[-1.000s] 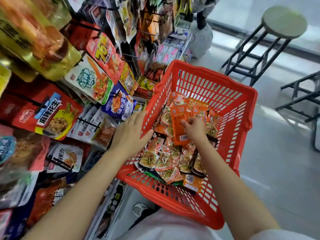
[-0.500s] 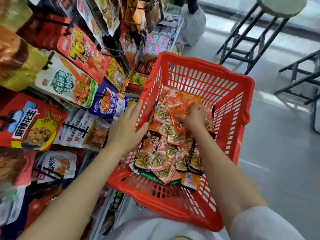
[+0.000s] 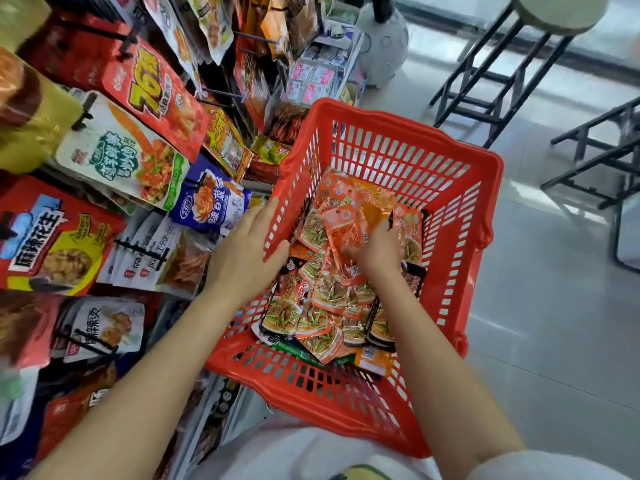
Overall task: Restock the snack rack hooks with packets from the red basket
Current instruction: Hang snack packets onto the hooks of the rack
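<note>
**Light, slick packets wait in the red basket**

A right hand (image 3: 375, 249) digs into orange snack packets (image 3: 349, 216), fingers curled around some, while the left hand (image 3: 247, 252) grips the left rim of the red basket (image 3: 460, 258). The thin, glossy, floppy packets look light and slippery; their punched top edges seem the surest hold. The snack rack (image 3: 145, 161) hangs at left.

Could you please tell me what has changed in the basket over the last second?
The right hand lowered the orange snack packet it was holding upright onto the pile in the red plastic basket and now gathers packets there. The left hand stayed on the basket's left wall, and the packets on the rack hooks hang as before.
</note>
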